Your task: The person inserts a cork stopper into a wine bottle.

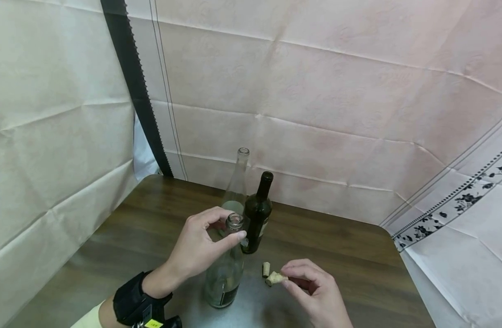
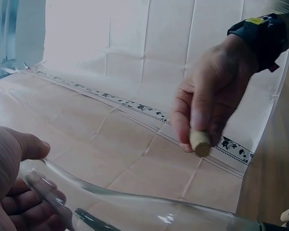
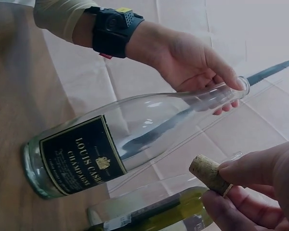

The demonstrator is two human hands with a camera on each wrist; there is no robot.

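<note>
My left hand point(image 1: 199, 241) curls round the neck of a clear glass champagne bottle point(image 1: 224, 278), just below its open mouth. The bottle stands upright on the table; its dark label point(image 3: 82, 156) shows in the right wrist view. To the right of it, my right hand point(image 1: 314, 289) pinches a pale cork point(image 3: 209, 172) between thumb and fingers. This cork is apart from the bottle. Close by in the head view, a small cork point(image 1: 266, 269) is on the table, partly overlapped by the held one from this angle.
Behind the gripped bottle stand a dark green wine bottle point(image 1: 257, 214) and another clear bottle point(image 1: 235, 191), which it partly hides. The brown wooden table point(image 1: 337, 246) ends at a creased cloth backdrop point(image 1: 316, 100). A black strip point(image 1: 132, 77) runs down the backdrop's left side.
</note>
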